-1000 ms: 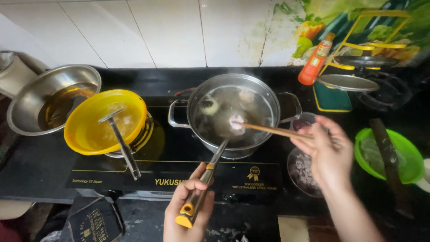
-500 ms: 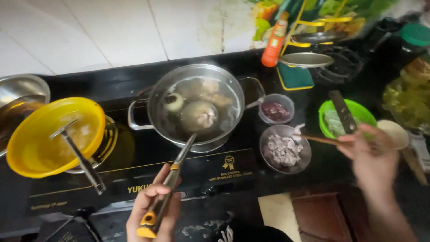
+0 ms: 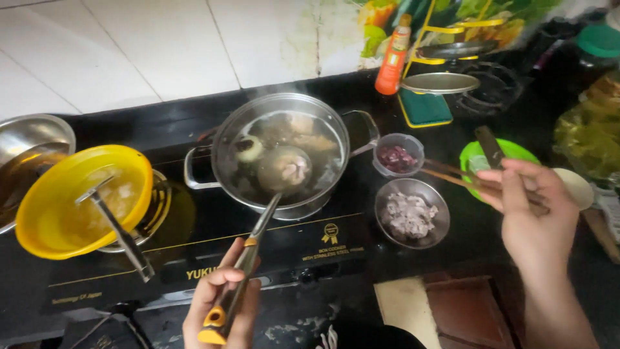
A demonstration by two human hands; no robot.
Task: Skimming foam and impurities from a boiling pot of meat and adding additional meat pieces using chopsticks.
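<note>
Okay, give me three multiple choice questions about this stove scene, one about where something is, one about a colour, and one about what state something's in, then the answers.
1. Where does the bowl of the ladle sit?
A. in the steel pot
B. in the yellow strainer
C. on the green plate

2. What colour is the strainer left of the pot?
A. green
B. yellow
C. red

3. What is the right hand doing?
A. resting flat on the counter
B. gripping a pot handle
C. holding chopsticks

Answers: 1 A, the left hand holds the ladle's handle and its bowl lies in the pot's broth. 2 B, its rim and inside are bright yellow. 3 C, the fingers close around the sticks, whose tips point toward the small bowl of dark red bits.
</note>
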